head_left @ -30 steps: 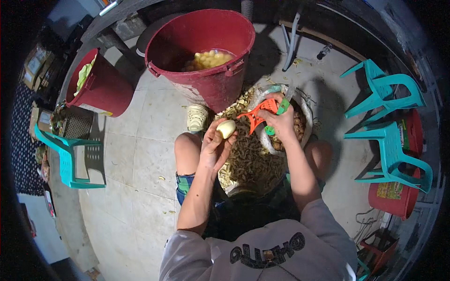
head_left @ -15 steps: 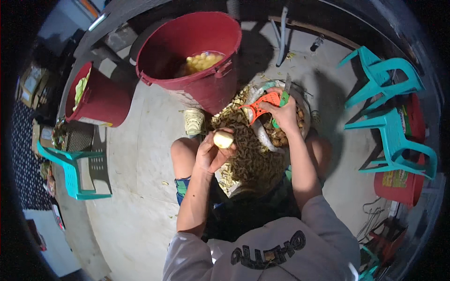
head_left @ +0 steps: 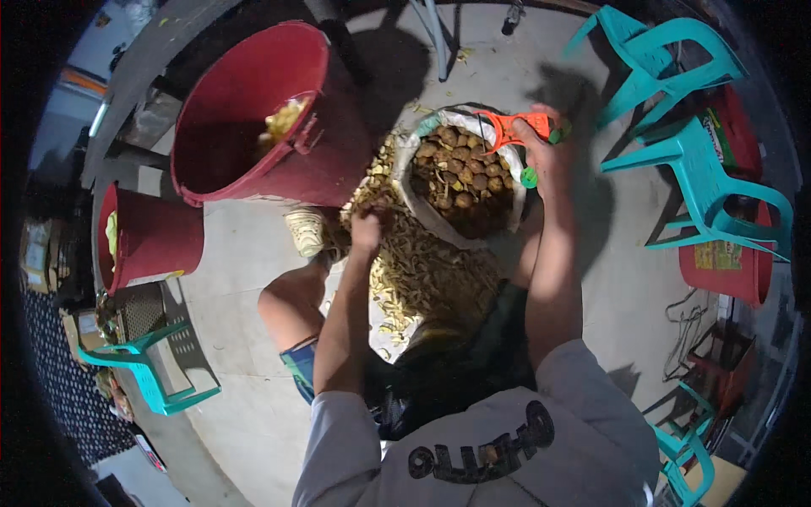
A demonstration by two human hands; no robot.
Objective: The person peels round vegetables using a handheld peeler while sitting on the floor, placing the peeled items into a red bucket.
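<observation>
My right hand point(head_left: 547, 156) grips an orange peeler point(head_left: 515, 129) at the right rim of the open sack, with green parts showing beside the fingers. Brown, unpeeled potatoes point(head_left: 460, 169) fill the white sack point(head_left: 420, 213). My left hand point(head_left: 367, 230) is low over the heap of peelings point(head_left: 427, 275) between my legs, left of the sack. Its fingers are blurred and mostly hidden, and no potato shows in it. Pale peeled potatoes point(head_left: 281, 122) lie inside the large red tub point(head_left: 245, 173) at the far left.
A smaller red bucket point(head_left: 160, 232) stands left of the tub. Teal plastic chairs stand at the left point(head_left: 156, 372) and right point(head_left: 663, 63), with another red bucket point(head_left: 726, 270) under the right ones. A grey metal leg point(head_left: 439, 51) stands beyond the sack.
My left hand, which held up a peeled potato, has dropped to the peelings; the potato is out of sight. My right hand has moved right with the peeler, uncovering the sack. The view has shifted.
</observation>
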